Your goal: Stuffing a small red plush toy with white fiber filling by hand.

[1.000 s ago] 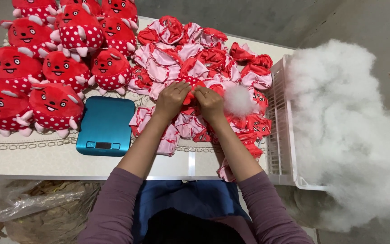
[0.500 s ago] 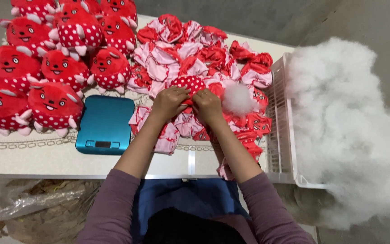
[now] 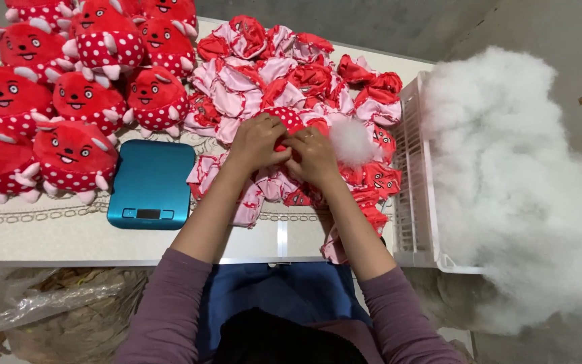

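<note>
Both hands sit closer together now. Your left hand [image 3: 256, 143] and right hand [image 3: 316, 156] pinch the red polka-dot plush skin [image 3: 284, 118] above the unstuffed pile; the white stuffing tuft [image 3: 351, 141], seemingly unheld, could drop off.

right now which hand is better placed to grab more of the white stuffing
Right. The right hand already touches the tuft, and the stuffing pile lies on its side past the basket. The left hand grips the toy skin, farther from it.
</note>
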